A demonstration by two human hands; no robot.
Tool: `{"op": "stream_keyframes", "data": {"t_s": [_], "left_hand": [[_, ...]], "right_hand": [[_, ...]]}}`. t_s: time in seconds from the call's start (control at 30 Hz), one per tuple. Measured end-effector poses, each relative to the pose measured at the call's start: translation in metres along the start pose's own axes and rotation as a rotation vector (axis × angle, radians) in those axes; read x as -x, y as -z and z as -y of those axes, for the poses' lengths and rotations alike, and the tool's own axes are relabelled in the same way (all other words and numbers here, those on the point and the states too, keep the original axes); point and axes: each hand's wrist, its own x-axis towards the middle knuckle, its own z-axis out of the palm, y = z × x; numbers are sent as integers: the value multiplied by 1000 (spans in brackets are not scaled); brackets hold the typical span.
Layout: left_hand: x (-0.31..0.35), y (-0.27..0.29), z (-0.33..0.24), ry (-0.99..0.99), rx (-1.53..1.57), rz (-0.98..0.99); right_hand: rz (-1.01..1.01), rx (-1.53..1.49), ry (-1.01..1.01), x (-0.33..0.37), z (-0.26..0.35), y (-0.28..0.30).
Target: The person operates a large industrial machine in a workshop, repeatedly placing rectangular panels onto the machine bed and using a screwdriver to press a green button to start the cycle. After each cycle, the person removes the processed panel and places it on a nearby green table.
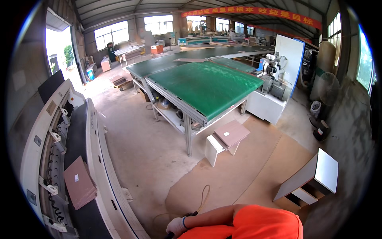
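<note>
At the lower edge my right arm, in an orange sleeve, reaches leftward across my body. My right hand, in a white knitted glove with a blue cuff edge, is closed around a dark handle that is mostly cut off by the frame. A yellowish hose loops up beside the wrist from a black fitting; whether it joins the handle is hidden. My left hand is out of view. Left of my hand, a few brown boards with a white label rest on a long machine's dark bed.
A green-topped conveyor table stands ahead, its metal leg toward me. Brown panels lie on a low white stand. A small cabinet is at right. White machinery and a fan stand farther back.
</note>
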Motion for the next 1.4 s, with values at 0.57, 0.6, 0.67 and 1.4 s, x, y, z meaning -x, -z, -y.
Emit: {"op": "stream_keyframes", "data": {"t_s": [0.57,0.6,0.67,1.4], "left_hand": [[5,-11,-1,211,-85,45],[4,-11,0,217,-91,46],[-1,-13,-4,219,-90,53],[9,-14,4,474,-251,119]], "right_hand": [[230,-199,54,14,104,50],[166,-141,37,17,108,49],[180,-67,131,3,92,22],[21,-24,140,0,91,39]]}}
